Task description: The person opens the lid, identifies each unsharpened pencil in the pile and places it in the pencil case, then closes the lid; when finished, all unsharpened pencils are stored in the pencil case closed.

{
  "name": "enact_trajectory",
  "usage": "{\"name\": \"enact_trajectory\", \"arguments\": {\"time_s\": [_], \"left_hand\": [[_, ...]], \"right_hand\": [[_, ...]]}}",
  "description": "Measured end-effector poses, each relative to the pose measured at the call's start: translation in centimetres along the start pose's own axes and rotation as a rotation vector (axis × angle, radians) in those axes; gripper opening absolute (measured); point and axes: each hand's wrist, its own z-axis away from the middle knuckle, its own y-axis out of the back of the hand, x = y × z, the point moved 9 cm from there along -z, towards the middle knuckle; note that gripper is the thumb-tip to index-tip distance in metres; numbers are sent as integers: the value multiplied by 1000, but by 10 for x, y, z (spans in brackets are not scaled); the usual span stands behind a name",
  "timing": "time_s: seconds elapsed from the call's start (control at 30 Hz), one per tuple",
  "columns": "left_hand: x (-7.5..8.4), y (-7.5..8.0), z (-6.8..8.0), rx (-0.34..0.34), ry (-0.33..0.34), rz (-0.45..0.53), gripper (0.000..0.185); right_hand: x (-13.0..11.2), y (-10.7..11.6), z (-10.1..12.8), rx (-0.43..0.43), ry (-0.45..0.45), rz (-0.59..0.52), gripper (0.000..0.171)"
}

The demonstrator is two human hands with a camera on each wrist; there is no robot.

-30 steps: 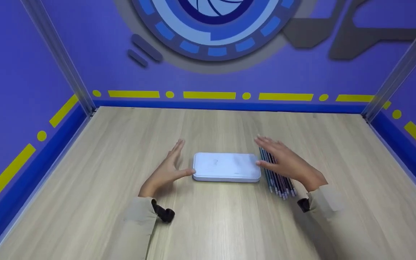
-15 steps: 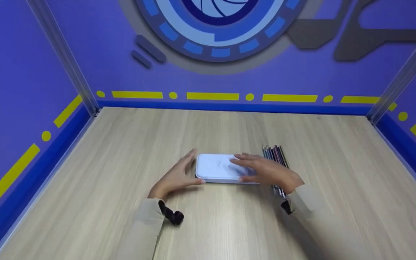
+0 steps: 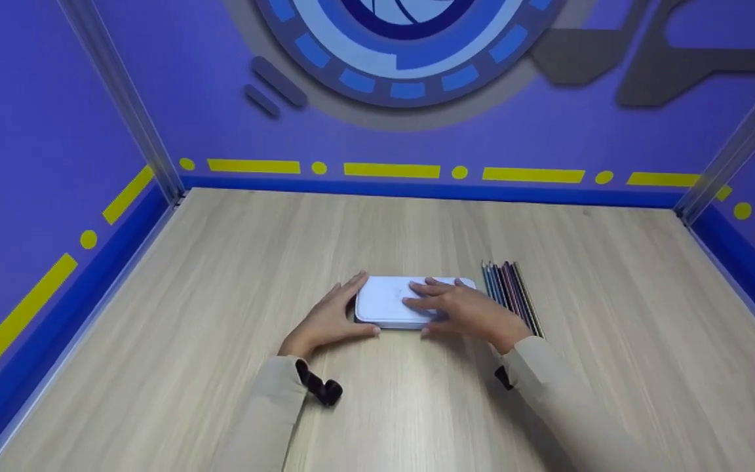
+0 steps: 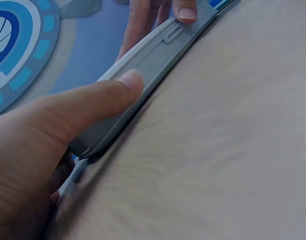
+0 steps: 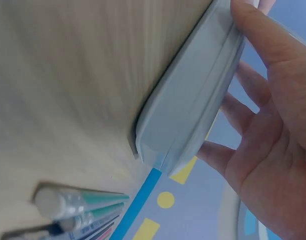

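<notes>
A flat white case [image 3: 387, 303] lies closed on the wooden table [image 3: 417, 406], near the middle. My left hand [image 3: 333, 316] clasps its left end, with the thumb [image 4: 120, 87] on the front side and the fingers round the far side. Over the lid lies my right hand [image 3: 464, 309], fingers spread on top and thumb [image 5: 260, 35] pressed on the front rim of the case [image 5: 192, 105]. In the left wrist view the case [image 4: 160, 57] shows a seam between lid and base. A row of coloured pencils [image 3: 512, 295] lies just right of the case, beside my right wrist.
Purple walls with a blue skirting [image 3: 417, 190] close the table in at the back and both sides. Bare wood stretches all round the case. The pencil ends [image 5: 75, 205] lie close to the case's right corner.
My right hand moved left off the pencils onto the case lid. The left hand closed in from beside the case and took hold of its left end.
</notes>
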Motion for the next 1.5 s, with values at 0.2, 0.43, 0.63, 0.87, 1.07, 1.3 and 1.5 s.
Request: {"name": "enact_trajectory", "arguments": {"time_s": [0.2, 0.43, 0.63, 0.87, 1.07, 1.3, 1.5], "left_hand": [[-3, 3, 0, 26, 47, 27, 104], [-6, 2, 1, 30, 98, 37, 108], [-7, 1, 2, 29, 115, 40, 111], [-6, 2, 2, 32, 115, 55, 110], [-7, 1, 2, 39, 127, 49, 112], [-9, 0, 1, 40, 135, 53, 114], [-9, 1, 1, 40, 120, 63, 115]], "right_hand": [[-5, 3, -3, 53, 10, 74, 61], [-17, 4, -3, 119, 109, 248, 59], [-23, -1, -4, 102, 169, 398, 58], [-24, 1, -5, 113, 206, 460, 58], [-25, 10, -4, 169, 255, 379, 59], [-20, 14, 0, 150, 226, 271, 55], [-13, 19, 3, 128, 165, 170, 50]]}}
